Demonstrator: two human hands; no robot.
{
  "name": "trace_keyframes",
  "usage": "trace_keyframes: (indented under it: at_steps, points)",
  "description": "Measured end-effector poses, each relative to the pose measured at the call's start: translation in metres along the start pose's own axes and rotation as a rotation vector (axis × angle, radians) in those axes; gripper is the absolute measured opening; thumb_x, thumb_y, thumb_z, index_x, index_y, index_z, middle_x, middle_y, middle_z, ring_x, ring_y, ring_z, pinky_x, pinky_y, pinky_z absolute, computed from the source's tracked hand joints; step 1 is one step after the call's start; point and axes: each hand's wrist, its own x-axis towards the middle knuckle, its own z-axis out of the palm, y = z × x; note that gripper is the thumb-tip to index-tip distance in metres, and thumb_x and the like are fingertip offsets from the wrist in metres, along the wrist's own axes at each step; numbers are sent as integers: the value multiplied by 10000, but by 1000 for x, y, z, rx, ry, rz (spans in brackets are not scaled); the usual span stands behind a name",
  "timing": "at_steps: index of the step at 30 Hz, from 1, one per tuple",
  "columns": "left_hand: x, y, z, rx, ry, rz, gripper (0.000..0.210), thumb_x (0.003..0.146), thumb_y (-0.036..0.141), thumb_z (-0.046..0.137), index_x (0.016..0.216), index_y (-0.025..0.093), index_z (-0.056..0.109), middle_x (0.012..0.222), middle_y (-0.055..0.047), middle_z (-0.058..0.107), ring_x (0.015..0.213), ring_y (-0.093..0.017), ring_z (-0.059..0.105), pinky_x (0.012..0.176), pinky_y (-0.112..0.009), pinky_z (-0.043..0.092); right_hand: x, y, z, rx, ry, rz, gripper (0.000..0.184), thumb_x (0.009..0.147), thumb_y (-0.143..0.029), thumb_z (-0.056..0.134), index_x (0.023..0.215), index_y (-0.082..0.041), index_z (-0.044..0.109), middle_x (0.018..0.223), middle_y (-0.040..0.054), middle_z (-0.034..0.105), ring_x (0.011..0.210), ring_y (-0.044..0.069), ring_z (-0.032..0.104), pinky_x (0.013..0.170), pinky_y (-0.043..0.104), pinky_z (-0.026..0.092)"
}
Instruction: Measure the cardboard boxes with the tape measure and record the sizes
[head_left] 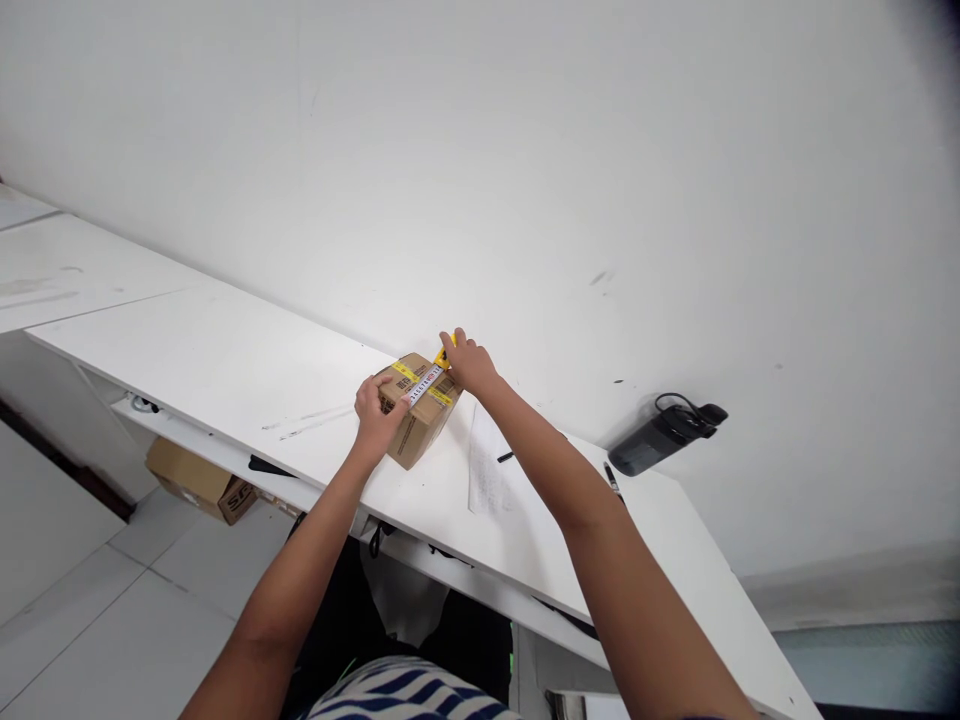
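Observation:
A small brown cardboard box with yellow tape or labels on top sits on the white desk. Across its top lies the pulled-out blade of a tape measure, white with printed numbers. My right hand is closed around the yellow tape measure case at the far right edge of the box. At the near left edge, my left hand pinches the blade's end, thumb on the box top and fingers along its side.
A sheet of paper and a black pen lie right of the box. Beyond them are a second pen and a dark bottle by the wall. Another cardboard box is on the floor below the desk.

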Motion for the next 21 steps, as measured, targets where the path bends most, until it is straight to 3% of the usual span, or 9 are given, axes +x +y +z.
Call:
trace_keyframes:
  at_steps: [3,5,13,21]
  points:
    - [-3,9,-1,-16,-56,-67,383,827,327,660,1209,323,642,1549,-62,320,1512,-347,158,1220,-577,224,0,0,0,8,6,4,629,891,-183,571,1469,-158,324,1525,248,365,1095,295,579,821,381,502]
    - [-4,13,-2,-12,-81,-75,330,845,311,641,1170,338,690,1598,-29,240,1532,-355,83,1233,-586,198,0,0,0,18,7,7,645,879,-171,584,1469,-165,324,1528,246,364,1093,295,578,820,382,503]
    - [-3,19,-4,-15,-104,-76,265,867,272,600,1078,316,754,1590,-13,209,1537,-340,66,1261,-549,170,2,0,3,30,26,17,625,873,-171,575,1456,-186,351,1526,227,381,1084,300,579,812,390,512]
    - [0,18,-5,-21,-77,-81,177,816,251,647,949,287,757,1446,-64,367,1469,-329,266,1251,-519,218,3,2,10,32,60,15,581,898,-145,501,1458,-174,351,1521,227,377,1078,296,569,816,383,487]
